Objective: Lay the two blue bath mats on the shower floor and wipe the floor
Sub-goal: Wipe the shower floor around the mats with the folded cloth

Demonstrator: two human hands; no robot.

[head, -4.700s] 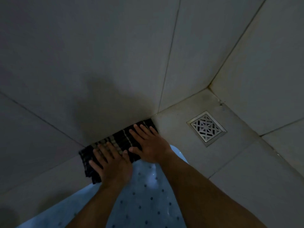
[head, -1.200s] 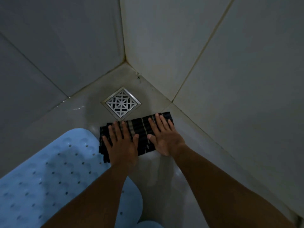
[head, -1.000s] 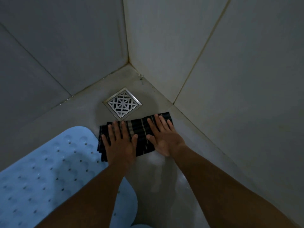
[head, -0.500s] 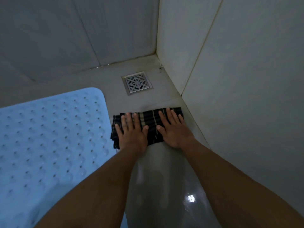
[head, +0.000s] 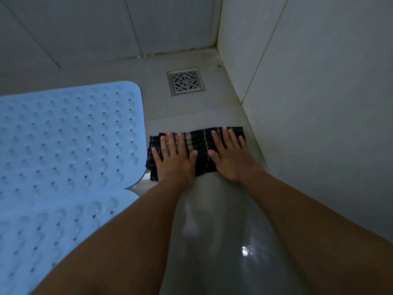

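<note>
Now I'm wiping: my left hand (head: pixel 173 160) and right hand (head: pixel 230 157) press flat, fingers spread, on the cloth (head: pixel 196 151) beside the mats (head: pixel 63 145) lying on the floor (head: pixel 208 231), and next I'd drag it along the wall (head: pixel 319 103).

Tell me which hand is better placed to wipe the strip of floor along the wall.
Right hand: it presses the cloth end nearest the wall; the left hand sits beside the blue mat.

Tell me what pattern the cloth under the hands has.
Dark cloth with pale stripes, a plaid; head view shows it.
</note>
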